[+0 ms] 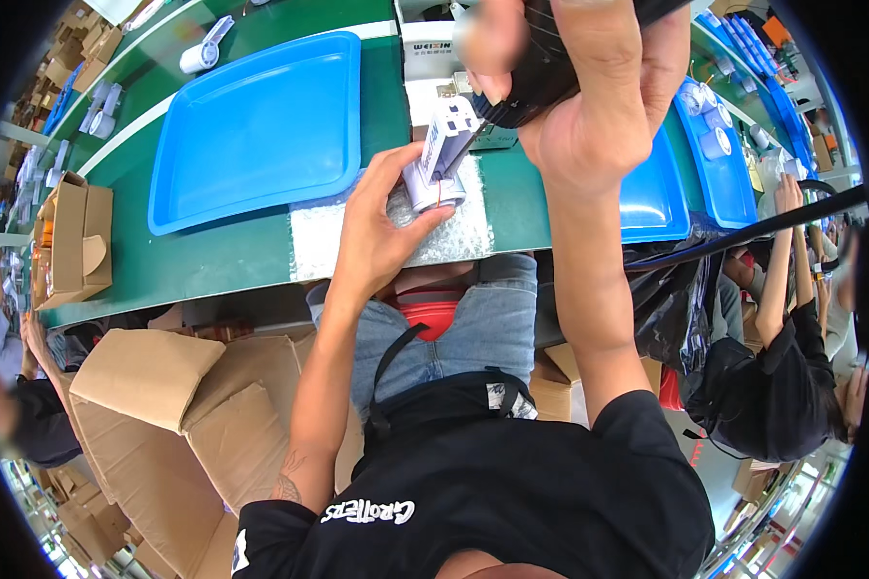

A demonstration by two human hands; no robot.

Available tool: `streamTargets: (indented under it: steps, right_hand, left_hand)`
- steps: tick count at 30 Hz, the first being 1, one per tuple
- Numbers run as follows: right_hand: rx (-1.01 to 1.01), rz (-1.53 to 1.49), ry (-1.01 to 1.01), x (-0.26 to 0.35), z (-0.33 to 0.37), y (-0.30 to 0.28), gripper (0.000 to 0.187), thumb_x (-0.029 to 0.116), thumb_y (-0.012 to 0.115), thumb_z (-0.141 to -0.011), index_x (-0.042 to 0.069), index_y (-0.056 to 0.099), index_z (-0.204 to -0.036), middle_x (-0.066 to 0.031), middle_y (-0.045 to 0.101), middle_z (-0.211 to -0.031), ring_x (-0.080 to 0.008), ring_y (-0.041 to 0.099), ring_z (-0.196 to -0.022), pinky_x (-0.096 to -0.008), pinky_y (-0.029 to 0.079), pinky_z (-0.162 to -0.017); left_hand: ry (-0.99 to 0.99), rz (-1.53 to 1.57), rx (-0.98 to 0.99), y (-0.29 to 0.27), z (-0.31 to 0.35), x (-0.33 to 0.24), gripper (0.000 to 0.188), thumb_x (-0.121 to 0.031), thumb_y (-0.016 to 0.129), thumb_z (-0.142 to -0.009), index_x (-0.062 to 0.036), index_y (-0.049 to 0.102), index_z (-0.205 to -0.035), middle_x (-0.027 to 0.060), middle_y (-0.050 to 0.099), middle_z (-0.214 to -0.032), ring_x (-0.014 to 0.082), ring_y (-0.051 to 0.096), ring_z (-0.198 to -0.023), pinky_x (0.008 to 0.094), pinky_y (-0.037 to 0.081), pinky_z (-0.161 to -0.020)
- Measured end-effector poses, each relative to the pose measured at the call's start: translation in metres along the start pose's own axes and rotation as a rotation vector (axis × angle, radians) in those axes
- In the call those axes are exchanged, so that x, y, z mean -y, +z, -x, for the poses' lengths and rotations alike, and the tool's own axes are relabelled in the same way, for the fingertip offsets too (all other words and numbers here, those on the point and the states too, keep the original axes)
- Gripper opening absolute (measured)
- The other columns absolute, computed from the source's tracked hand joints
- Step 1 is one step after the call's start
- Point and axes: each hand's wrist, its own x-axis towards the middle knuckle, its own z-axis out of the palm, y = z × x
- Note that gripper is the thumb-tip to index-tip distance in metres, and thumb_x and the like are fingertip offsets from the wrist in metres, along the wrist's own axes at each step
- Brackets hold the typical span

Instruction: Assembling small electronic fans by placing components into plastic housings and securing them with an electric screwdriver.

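Note:
My left hand [381,227] is closed round the round base of a white plastic part [447,135], which has a tall, narrow upright section. It holds the part on a sheet of bubble wrap [468,227] near the table edge. Above and to the right, my right hand [599,116] grips a black power screwdriver [547,72], tilted down to the left. The screwdriver's thin shaft reaches into the white part beside its upright section. The tip is hidden inside the part.
A large blue tray [261,125] lies left on the green table [116,183]. Another blue tray [658,198] lies right, beyond my forearm. White round parts [714,143] sit in a further tray. Cardboard boxes [82,241] stand left. A black cable [772,230] crosses right, near a co-worker [772,386].

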Motion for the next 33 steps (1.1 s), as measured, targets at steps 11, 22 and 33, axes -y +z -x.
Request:
streamTargets:
  steps: [11,22,33]
  right_hand:
    - [0.139,-0.085,-0.091,-0.011,-0.012,-0.013,0.043,0.000,0.071,-0.100,-0.001,0.051,-0.138,-0.0001,0.061,-0.077,-0.0029,0.049,-0.052,-0.0199,0.036,-0.046]
    - [0.083,-0.060,-0.323,0.010,-0.049,-0.045,0.040,0.013,0.066,-0.105,0.000,0.051,-0.140,-0.0075,0.062,-0.076,-0.0112,0.054,-0.049,-0.0228,0.043,-0.044]
    - [0.277,0.020,-0.330,-0.030,-0.069,-0.032,0.029,0.012,0.070,-0.104,0.002,0.055,-0.127,0.0016,0.059,-0.081,-0.0036,0.049,-0.051,-0.0200,0.037,-0.044]
  left_hand:
    - [-0.028,0.030,-0.013,0.003,0.000,-0.001,0.068,-0.004,0.089,-0.077,-0.0020,0.062,-0.139,0.0149,0.066,-0.131,0.0306,0.066,-0.120,0.0381,0.051,-0.104]
    - [0.022,0.036,0.023,0.005,0.001,0.000,0.065,-0.005,0.090,-0.078,-0.0022,0.063,-0.137,0.0147,0.062,-0.135,0.0294,0.063,-0.125,0.0397,0.051,-0.108]
    - [-0.008,0.091,-0.024,0.006,0.002,0.009,0.068,-0.007,0.088,-0.080,-0.0036,0.062,-0.143,0.0148,0.060,-0.139,0.0280,0.062,-0.127,0.0409,0.052,-0.108]
